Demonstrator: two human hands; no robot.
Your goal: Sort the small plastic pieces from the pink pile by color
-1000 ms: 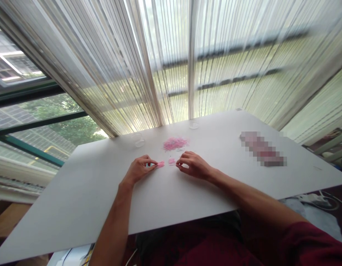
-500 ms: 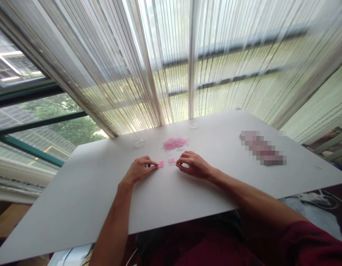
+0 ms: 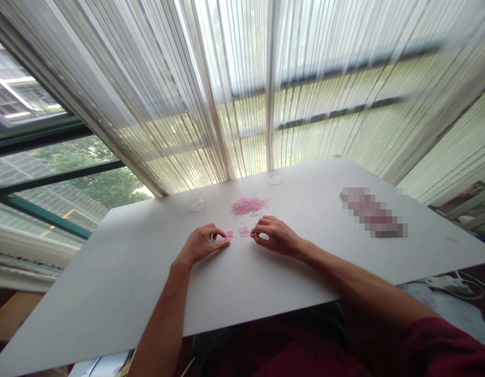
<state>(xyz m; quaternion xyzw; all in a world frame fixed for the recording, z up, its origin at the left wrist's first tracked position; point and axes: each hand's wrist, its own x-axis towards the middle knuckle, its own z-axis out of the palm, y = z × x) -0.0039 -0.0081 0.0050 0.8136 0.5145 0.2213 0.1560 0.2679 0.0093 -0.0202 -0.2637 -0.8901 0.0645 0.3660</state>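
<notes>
Along the far edge of the surface [image 3: 109, 293], left to right: clear round dish [image 3: 197, 204], pink strand pile [image 3: 248, 206], second clear dish [image 3: 274, 177], then a pixelated strip [image 3: 372, 212], too blurred to identify, nearer the right edge. Mid-surface, the left hand [image 3: 201, 243] is curled with its fingertips at a small pink tuft [image 3: 229, 234], can't tell if the grip is closed on it. Second tuft [image 3: 244, 231] lies just right of that, with the curled right hand [image 3: 276, 235] just beside it, grip state also unclear.
</notes>
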